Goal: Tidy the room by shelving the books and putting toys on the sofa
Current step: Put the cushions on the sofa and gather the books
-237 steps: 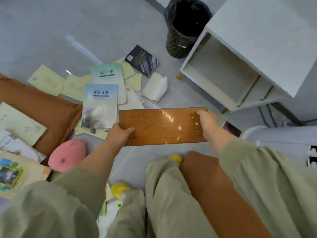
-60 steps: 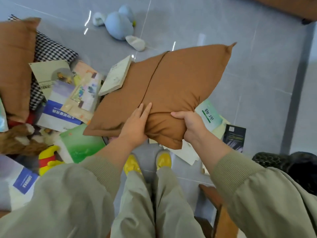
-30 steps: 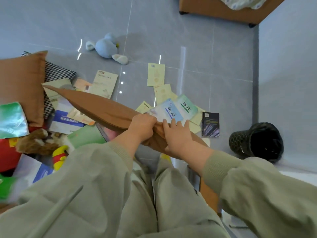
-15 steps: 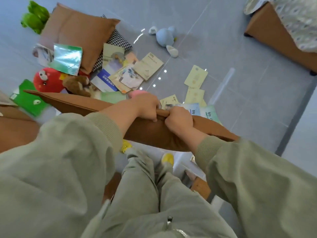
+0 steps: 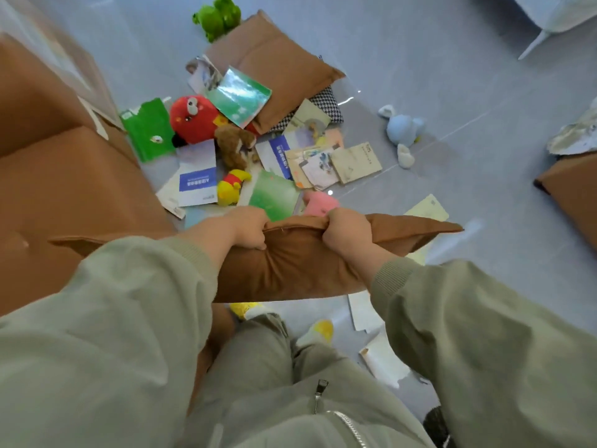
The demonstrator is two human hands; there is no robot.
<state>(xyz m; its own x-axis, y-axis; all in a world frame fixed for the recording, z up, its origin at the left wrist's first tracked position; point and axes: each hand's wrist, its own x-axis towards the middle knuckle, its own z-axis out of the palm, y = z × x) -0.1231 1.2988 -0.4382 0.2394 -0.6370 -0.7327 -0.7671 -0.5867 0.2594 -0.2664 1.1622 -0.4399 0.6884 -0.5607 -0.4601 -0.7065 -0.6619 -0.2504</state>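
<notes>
Fingers (image 5: 256, 244) of left hand (image 5: 247, 226) and right hand (image 5: 345, 229) still clench brown cushion (image 5: 290, 270), now beside sofa (image 5: 64, 189).

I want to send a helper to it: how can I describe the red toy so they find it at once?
Find the brown cushion on the floor beside the green frog. At its left, next to a green book, lies the red toy. It alone is red and round, with a white eye.

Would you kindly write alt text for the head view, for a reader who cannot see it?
The left hand and right hand grip the top edge of a brown cushion above a grey floor strewn with books and plush toys; a brown sofa stands at left.
</notes>
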